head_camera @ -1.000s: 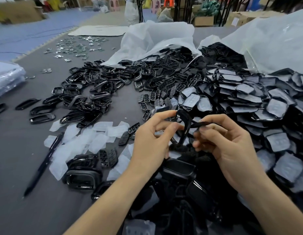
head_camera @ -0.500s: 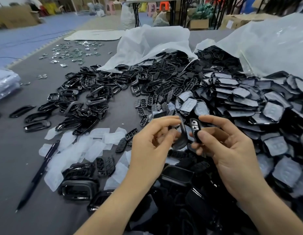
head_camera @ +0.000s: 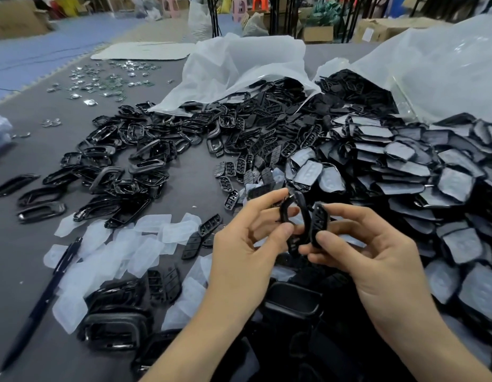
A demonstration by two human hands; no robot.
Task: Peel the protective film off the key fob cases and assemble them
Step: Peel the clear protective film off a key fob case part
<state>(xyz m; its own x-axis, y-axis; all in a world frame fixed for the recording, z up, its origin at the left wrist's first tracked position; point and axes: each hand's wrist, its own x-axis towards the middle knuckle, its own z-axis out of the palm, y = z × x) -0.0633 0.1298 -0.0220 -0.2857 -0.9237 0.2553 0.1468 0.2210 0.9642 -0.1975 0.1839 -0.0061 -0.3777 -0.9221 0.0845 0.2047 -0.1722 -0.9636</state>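
Observation:
My left hand (head_camera: 245, 252) pinches a black key fob frame (head_camera: 298, 216) between thumb and fingers, held upright on edge. My right hand (head_camera: 371, 257) grips a black button panel (head_camera: 319, 220) with several cut-outs, held just to the right of the frame and almost touching it. Both parts hover above the grey table (head_camera: 41, 271). Peeled translucent film pieces (head_camera: 123, 249) lie scattered to the left of my hands. A large heap of film-covered case parts (head_camera: 410, 172) fills the right side.
Loose black frames (head_camera: 123, 161) spread across the left middle, small button panels (head_camera: 256, 153) at centre. A dark pen (head_camera: 43, 296) lies at lower left. Assembled cases (head_camera: 115, 323) sit near my left forearm. White plastic bags (head_camera: 239, 67) stand behind; small metal parts (head_camera: 107, 81) at far left.
The two parts were pressed together a second ago; my hands have since drawn them slightly apart, the button panel turned face-out in my right hand, the frame kept in my left.

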